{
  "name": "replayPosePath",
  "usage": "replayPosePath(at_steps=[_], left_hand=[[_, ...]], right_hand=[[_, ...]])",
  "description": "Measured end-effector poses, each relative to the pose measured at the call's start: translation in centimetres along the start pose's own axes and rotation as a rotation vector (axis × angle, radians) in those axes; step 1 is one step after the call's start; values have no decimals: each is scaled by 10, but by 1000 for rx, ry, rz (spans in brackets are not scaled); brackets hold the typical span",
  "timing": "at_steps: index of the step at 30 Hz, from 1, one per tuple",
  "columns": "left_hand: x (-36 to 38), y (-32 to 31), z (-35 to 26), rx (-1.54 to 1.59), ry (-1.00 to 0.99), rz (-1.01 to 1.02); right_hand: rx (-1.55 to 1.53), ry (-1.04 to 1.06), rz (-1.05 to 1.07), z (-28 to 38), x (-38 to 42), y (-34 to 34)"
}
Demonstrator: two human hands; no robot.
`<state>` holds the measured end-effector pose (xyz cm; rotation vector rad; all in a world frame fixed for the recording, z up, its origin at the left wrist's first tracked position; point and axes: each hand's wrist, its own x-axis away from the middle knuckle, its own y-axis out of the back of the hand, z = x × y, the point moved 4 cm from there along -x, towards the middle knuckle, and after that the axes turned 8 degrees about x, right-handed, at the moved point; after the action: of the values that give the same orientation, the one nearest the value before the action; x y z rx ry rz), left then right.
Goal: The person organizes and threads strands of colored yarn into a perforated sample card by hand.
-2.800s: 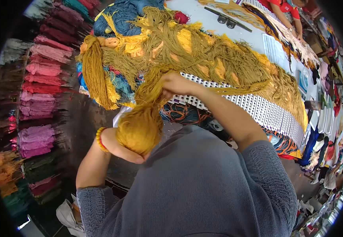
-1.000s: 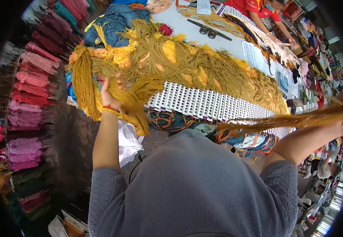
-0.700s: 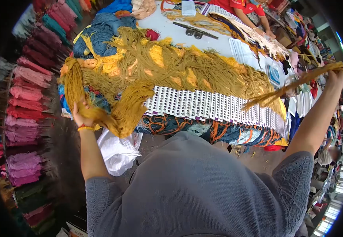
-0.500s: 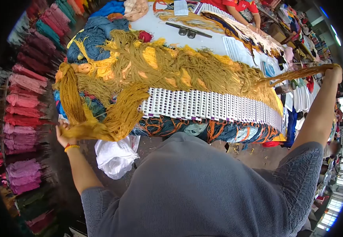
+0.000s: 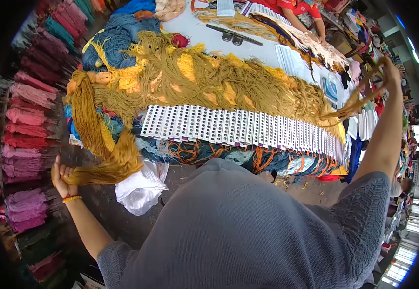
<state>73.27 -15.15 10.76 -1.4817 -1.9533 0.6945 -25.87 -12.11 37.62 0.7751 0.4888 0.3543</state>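
My left hand (image 5: 63,176), a yellow band at its wrist, is closed round one end of a golden-brown yarn hank (image 5: 108,168) that hangs off the table's left end. At the right, my raised right hand (image 5: 391,77) grips a thin brown strand bundle (image 5: 356,103), which runs down to the pile's right end. Between them lies a long heap of olive and yellow yarn (image 5: 209,84). A row of white cards with dark round holes (image 5: 219,126) overlaps along the near side of the heap.
Pink and red skeins (image 5: 28,115) hang on a rack at the left. Blue yarn (image 5: 118,38) and a black bar-shaped tool (image 5: 233,35) lie farther back. A white bag (image 5: 142,188) is below the table. Across it, a person in red (image 5: 306,12) handles pale yarn.
My left hand has moved left and down, drawing its hank off the cards' left end. My right hand has moved up and left, and its strands now slant more steeply.
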Motion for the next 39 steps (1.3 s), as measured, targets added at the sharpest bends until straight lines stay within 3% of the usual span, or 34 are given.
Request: replayPosePath(at_steps=[1, 2, 3, 5, 6, 7, 9, 10, 13, 15, 17, 19, 22, 23, 26, 29, 31, 33, 35, 37, 39], left_hand=[[-1, -12, 14, -86, 15, 37], [5, -39, 34, -103, 56, 36], [4, -57, 54, -41, 141, 207], [18, -108, 94, 16, 235, 270], [25, -132, 112, 67, 307, 315], [29, -148, 129, 96, 341, 358], [42, -182, 144, 173, 448, 439], [50, -206, 175, 165, 530, 452], [82, -271, 208, 153, 700, 697], [97, -305, 232, 151, 766, 877], [101, -326, 253, 214, 774, 903], [96, -342, 263, 199, 757, 867], [76, -344, 273, 451, 776, 662], [71, -345, 271, 506, 785, 704], [63, -353, 254, 447, 664, 533], [44, -349, 241, 488, 596, 689], [39, -352, 227, 419, 516, 636], [35, -361, 208, 377, 491, 667], [34, -373, 186, 381, 490, 717], [27, -387, 158, 357, 422, 834], [15, -405, 127, 397, 466, 1030]], right_hand=[[46, 118, 261, -6, -19, -18], [139, 203, 285, 22, 10, -33], [230, 287, 311, 50, 41, -50], [208, 632, 616, 88, 78, -85], [246, 681, 536, 111, 114, -94], [359, 730, 629, 137, 143, -103], [490, 825, 611, 144, 134, -132], [746, 1015, 449, 184, 193, -140], [867, 1123, 354, 231, 258, -156], [735, 1302, 356, 249, 286, -167], [747, 1243, 342, 269, 328, -160], [604, 1333, 397, 271, 355, -159], [632, 1381, 503, 263, 389, -147], [632, 1379, 503, 258, 394, -145], [496, 1309, 607, 236, 402, -147], [269, 1229, 734, 217, 405, -158], [163, 1269, 739, 202, 401, -175], [-435, 779, 1294, 186, 401, -196], [-507, 781, 1278, 188, 401, -199], [-632, 617, 1397, 190, 404, -202], [-723, 606, 1420, 191, 405, -214]])
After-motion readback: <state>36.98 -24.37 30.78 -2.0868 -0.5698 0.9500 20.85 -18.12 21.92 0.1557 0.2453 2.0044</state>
